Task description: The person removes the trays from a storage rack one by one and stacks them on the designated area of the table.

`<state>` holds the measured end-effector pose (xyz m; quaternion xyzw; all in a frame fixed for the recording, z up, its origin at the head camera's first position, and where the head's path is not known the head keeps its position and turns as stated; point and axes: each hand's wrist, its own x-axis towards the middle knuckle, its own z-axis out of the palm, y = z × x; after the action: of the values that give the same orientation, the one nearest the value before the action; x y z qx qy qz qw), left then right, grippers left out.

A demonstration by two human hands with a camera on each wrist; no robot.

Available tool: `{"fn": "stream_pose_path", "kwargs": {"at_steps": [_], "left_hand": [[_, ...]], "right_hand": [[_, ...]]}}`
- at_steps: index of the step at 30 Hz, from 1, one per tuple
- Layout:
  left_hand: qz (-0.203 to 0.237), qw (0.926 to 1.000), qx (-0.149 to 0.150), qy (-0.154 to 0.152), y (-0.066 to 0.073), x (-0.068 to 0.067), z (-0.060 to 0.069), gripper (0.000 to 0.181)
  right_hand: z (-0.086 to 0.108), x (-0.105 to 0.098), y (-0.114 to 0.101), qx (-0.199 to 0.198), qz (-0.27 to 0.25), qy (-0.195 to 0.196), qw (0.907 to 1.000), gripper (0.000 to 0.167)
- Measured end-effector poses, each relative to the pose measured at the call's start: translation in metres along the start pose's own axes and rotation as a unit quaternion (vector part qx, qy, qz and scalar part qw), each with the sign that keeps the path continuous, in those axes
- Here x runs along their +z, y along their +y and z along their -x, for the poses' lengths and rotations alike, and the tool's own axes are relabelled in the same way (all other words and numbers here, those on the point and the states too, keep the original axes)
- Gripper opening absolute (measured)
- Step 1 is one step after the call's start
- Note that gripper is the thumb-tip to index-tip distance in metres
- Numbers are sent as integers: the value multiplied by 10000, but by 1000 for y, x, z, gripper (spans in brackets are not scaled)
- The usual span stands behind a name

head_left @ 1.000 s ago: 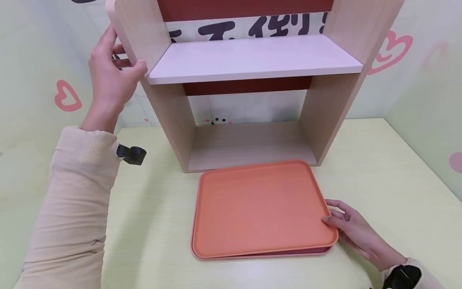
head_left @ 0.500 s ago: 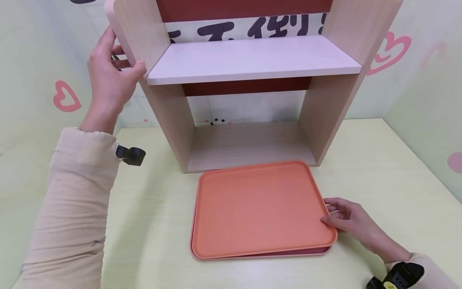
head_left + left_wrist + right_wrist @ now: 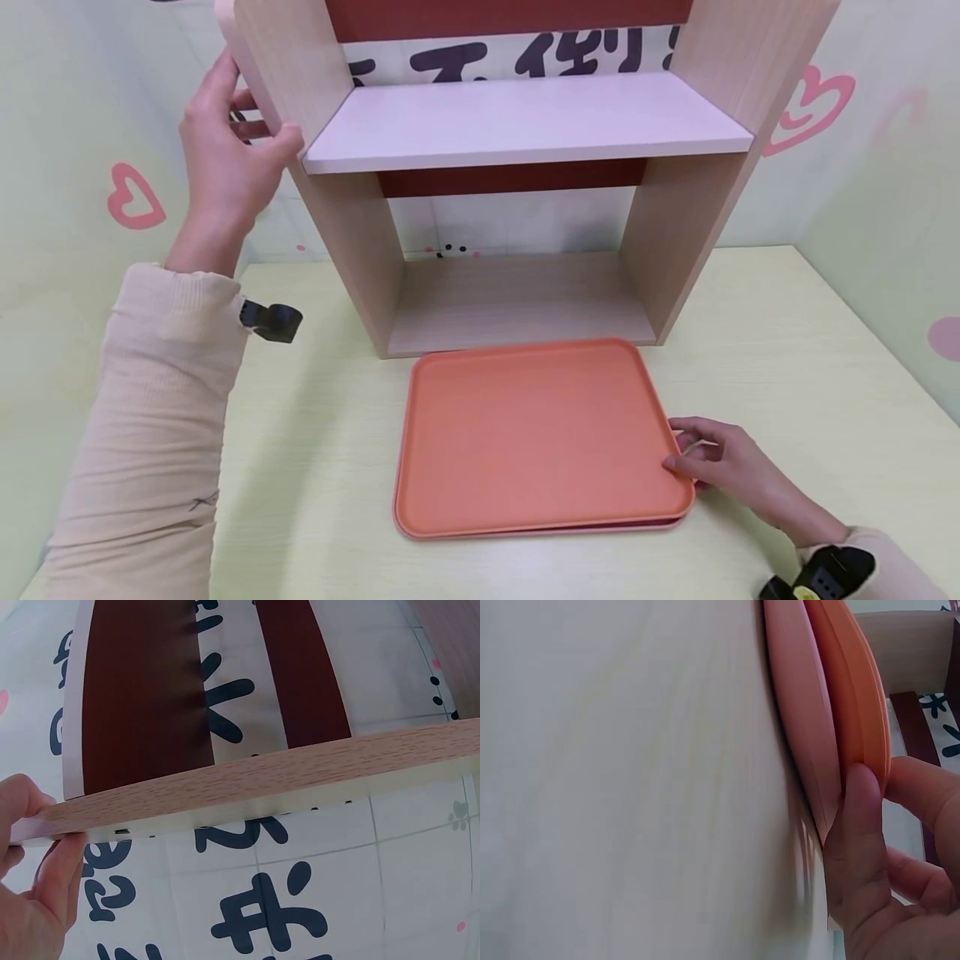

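Observation:
A wooden desk shelf with a white middle board (image 3: 525, 121) stands at the back of the table in the head view. My left hand (image 3: 228, 158) grips the front edge of its left side panel (image 3: 345, 242) near the top. In front of the shelf, an orange rectangular tray (image 3: 540, 442) lies over a pink tray (image 3: 802, 690), which is mostly hidden. My right hand (image 3: 738, 467) pinches the orange tray's right rim. A narrow gap separates the two rims in the right wrist view.
The pale table (image 3: 810, 333) extends on both sides of the trays. Behind the shelf is a light wall with dark lettering (image 3: 270, 907) and pink hearts (image 3: 135, 196). Dark red bars (image 3: 142, 682) cross the shelf's back.
The orange tray has come down and shifted slightly towards me and left, so less of the pink tray shows. My right hand moves with it. My left hand stays on the panel.

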<state>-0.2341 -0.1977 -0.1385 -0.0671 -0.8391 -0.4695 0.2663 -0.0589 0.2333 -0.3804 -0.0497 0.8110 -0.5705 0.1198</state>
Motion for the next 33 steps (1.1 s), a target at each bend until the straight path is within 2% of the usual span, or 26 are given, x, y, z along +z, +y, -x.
{"fn": "stream_pose_path", "kwargs": {"at_steps": [14,19,33], "left_hand": [[-130,9999,-43,-11,1,1,-1,60],[-67,10000,-8,-2,1,1,-1,59],[-22,10000,24,11,-1,0,0,58]], "right_hand": [[-4,-4,-3,463,-7,-410,9981,64],[-5,-5,-3,502,45,-613,9968,69],[-6,-2,-3,615,91,-634,9960,75]]}}
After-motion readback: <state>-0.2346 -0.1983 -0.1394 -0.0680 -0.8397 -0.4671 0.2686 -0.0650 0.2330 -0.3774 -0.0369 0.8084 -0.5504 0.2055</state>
